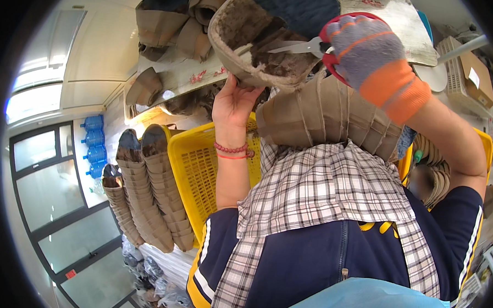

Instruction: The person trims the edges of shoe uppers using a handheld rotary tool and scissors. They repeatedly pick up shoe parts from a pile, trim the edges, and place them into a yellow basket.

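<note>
head view: yellow crate (193,168) behind stacked insoles (325,110).

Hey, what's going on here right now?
A person is trimming a brown, fuzzy-lined shoe upper. The bare left hand steadies it from underneath, while the right hand, in a grey and orange knit glove, works red-handled scissors at its edge. A stack of tan pieces rests on the lap, with yellow plastic crates alongside.

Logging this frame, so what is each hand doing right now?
Left hand: bare, holding up the brown slipper from below.
Right hand: gloved, closed on red-handled scissors at the slipper.
</note>
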